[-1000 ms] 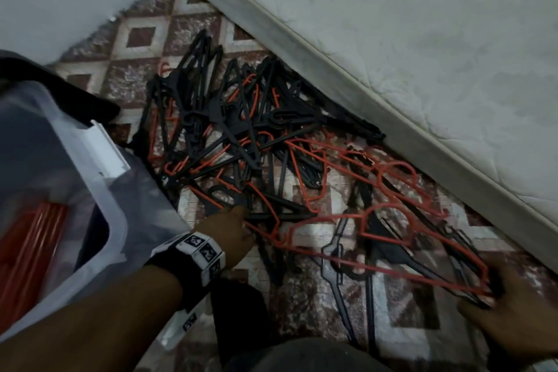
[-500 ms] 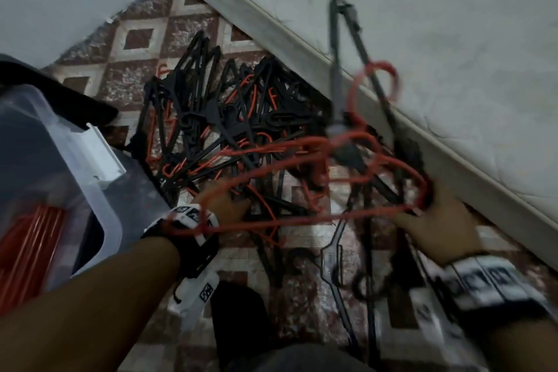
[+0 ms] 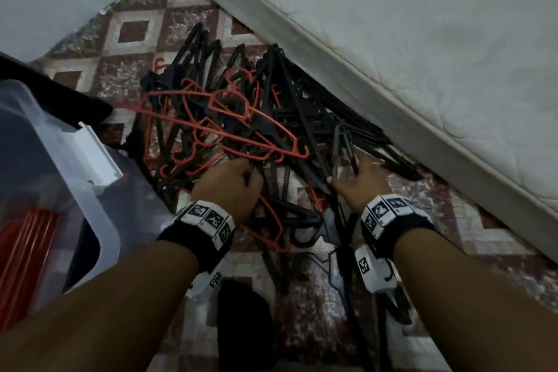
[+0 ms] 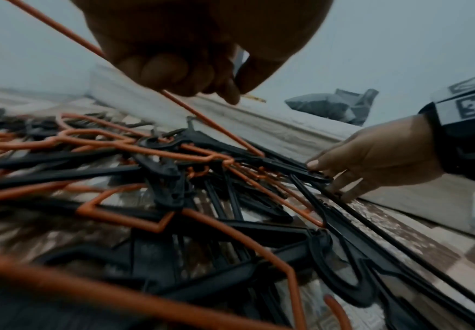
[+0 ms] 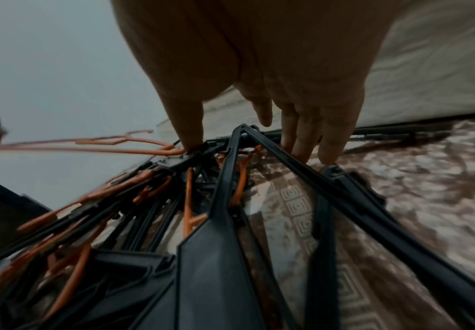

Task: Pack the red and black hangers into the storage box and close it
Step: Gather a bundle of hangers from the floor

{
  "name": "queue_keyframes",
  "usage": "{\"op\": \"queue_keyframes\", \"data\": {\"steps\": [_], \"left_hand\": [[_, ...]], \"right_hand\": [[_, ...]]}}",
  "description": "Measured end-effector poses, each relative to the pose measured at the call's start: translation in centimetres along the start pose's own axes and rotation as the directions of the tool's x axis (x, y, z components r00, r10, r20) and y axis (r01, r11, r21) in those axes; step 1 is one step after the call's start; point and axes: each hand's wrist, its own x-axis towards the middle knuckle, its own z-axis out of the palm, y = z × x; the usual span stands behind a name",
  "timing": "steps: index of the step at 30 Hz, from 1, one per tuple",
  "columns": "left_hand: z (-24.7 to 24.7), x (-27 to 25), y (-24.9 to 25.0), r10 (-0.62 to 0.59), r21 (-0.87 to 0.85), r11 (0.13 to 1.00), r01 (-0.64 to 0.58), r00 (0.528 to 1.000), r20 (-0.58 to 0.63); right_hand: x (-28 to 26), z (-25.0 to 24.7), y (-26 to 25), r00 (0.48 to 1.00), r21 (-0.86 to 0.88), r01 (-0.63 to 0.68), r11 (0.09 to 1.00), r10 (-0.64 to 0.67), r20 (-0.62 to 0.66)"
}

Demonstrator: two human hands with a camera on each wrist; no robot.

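A tangled pile of black and red hangers (image 3: pixel 241 130) lies on the patterned rug beside the mattress. My left hand (image 3: pixel 238 181) is at the pile's near edge, and in the left wrist view its fingers (image 4: pixel 171 71) curl round a thin red hanger bar (image 4: pixel 219 129). My right hand (image 3: pixel 353 172) reaches into the pile's right side with straight, spread fingers (image 5: pixel 301 138) touching black hangers (image 5: pixel 329 183); one black hanger corner stands between thumb and fingers. The clear storage box (image 3: pixel 99 220) stands open at the left with red hangers (image 3: pixel 27 251) inside.
A white mattress (image 3: pixel 422 39) runs diagonally along the right, close behind the pile. The box's white latch (image 3: pixel 96 157) faces the pile, and a black panel (image 3: pixel 60 96) lies behind the box. A dark shape (image 3: pixel 244 326) sits on the rug between my forearms.
The bunch of red and black hangers that my right hand held up has come down onto the pile, shifted left. My right hand has let go and dropped to the black hangers.
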Motion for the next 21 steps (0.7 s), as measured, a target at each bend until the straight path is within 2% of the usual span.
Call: {"op": "queue_keyframes", "data": {"steps": [2, 3, 4, 5, 6, 7, 8, 10, 12, 13, 14, 16, 17, 19, 21], "left_hand": [[-0.4, 0.8, 0.6, 0.071, -0.085, 0.992, -0.092, 0.973, -0.219], [-0.5, 1.7, 0.4, 0.044, -0.113, 0.990, -0.082, 0.950, -0.309], [-0.6, 2.9, -0.1, -0.058, -0.149, 0.989, 0.004, 0.931, -0.361], [-0.6, 4.2, -0.9, -0.219, -0.186, 0.969, 0.160, 0.908, -0.358], [-0.6, 5.6, -1.9, -0.380, -0.200, 0.922, 0.332, 0.874, -0.302], [-0.5, 6.7, -2.9, -0.488, -0.160, 0.872, 0.462, 0.847, -0.213], [-0.4, 7.8, -4.0, -0.526, -0.074, 0.850, 0.521, 0.844, -0.106], [0.3, 9.9, -6.2, -0.480, 0.097, 0.877, 0.471, 0.857, 0.186], [1.3, 11.0, -7.1, -0.360, 0.115, 0.930, 0.349, 0.802, 0.476], [2.0, 10.9, -7.1, -0.320, 0.107, 0.944, 0.313, 0.779, 0.539], [2.8, 10.4, -6.8, -0.288, 0.103, 0.955, 0.278, 0.791, 0.540], [4.6, 8.5, -5.5, -0.205, 0.083, 0.979, 0.187, 0.874, 0.440], [5.3, 7.2, -4.5, -0.163, 0.051, 0.986, 0.156, 0.901, 0.402], [6.5, 4.7, -2.2, -0.101, -0.015, 0.993, 0.116, 0.920, 0.379], [7.2, 2.4, 0.3, -0.004, -0.136, 0.989, 0.064, 0.915, 0.403]], "right_hand": [[-0.2, 0.3, 0.8, 0.998, 0.017, -0.058, 0.998, 0.058, -0.003], [-0.3, 0.4, 1.1, 0.996, 0.020, -0.090, 0.996, 0.090, 0.001], [-0.3, 0.6, 1.2, 0.993, 0.028, -0.118, 0.993, 0.118, 0.009], [-0.2, 0.8, 1.4, 0.990, 0.038, -0.139, 0.990, 0.138, 0.017], [-0.2, 0.9, 1.4, 0.988, 0.040, -0.154, 0.987, 0.153, 0.025], [-0.1, 1.1, 1.4, 0.986, 0.037, -0.163, 0.986, 0.162, 0.029], [0.0, 1.2, 1.4, 0.985, 0.034, -0.170, 0.985, 0.169, 0.032], [0.1, 1.4, 1.4, 0.984, 0.025, -0.177, 0.984, 0.176, 0.040], [0.2, 1.6, 1.4, 0.982, 0.005, -0.183, 0.983, 0.183, 0.044], [0.3, 1.7, 1.4, 0.982, -0.006, -0.186, 0.983, 0.186, 0.044], [0.4, 1.8, 1.3, 0.982, -0.011, -0.186, 0.982, 0.186, 0.037], [0.5, 1.8, 1.4, 0.983, 0.008, -0.181, 0.983, 0.181, 0.008], [0.6, 1.7, 1.6, 0.984, 0.027, -0.177, 0.984, 0.178, -0.007], [0.6, 1.6, 1.9, 0.983, 0.079, -0.177, 0.981, 0.180, -0.028], [0.4, 1.3, 2.0, 0.980, 0.131, -0.184, 0.974, 0.193, -0.057]]}}
